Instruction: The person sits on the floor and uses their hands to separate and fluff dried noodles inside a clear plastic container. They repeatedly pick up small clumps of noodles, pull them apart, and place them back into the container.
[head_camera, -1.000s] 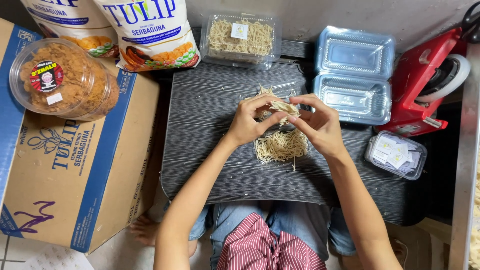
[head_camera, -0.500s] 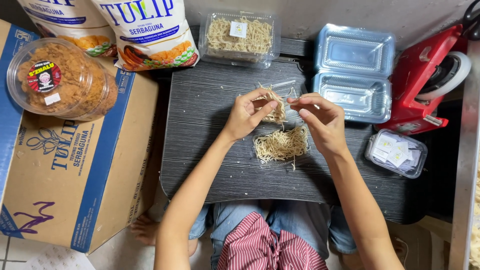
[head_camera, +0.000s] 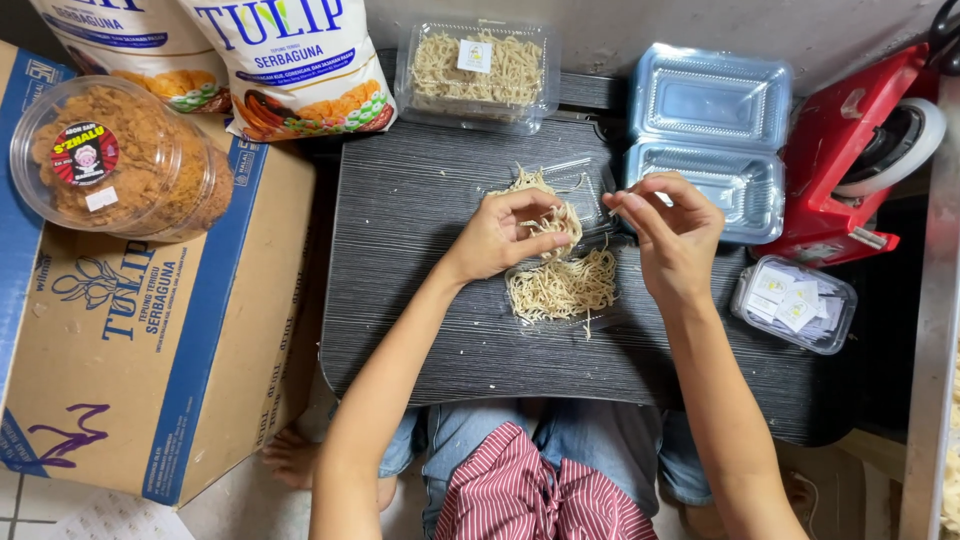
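Cardboard box fills the space left of the dark table, with a round tub of brown crumbs on top of it and two flour bags leaning behind it; a red tape dispenser stands off the table's right edge. On the table's far side I see a filled clear tray of noodles and, to its right, an empty hinged clear container; a small tub of paper labels sits at the table's right end. At the table's middle lies an open clear tray with a noodle heap. My left hand is closed around a clump of noodles just above that heap; my right hand pinches a few strands with thumb and fingertips, beside the clump. To do this well I would keep the pinch light so the brittle strands do not snap, work directly over the tray so crumbs fall inside, and settle each clump flat, clear of the rim.
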